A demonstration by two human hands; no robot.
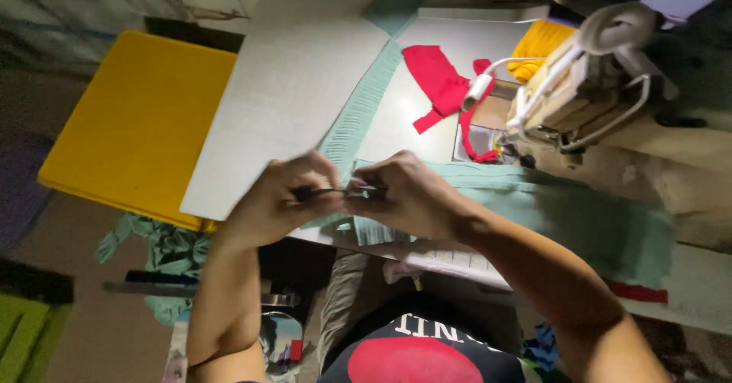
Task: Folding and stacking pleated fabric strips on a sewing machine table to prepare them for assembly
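Both hands, left [278,200] and right [404,192], grip a thin dark tool [335,192] over green fabric [579,215], sewing machine [587,85] beyond.

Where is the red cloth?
In the head view, the red cloth lies on the white table, upper middle, just left of the sewing machine and beyond both hands.

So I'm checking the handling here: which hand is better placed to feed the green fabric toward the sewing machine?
Probably the right hand: it rests on the green fabric nearer the sewing machine. The left hand sits farther away.
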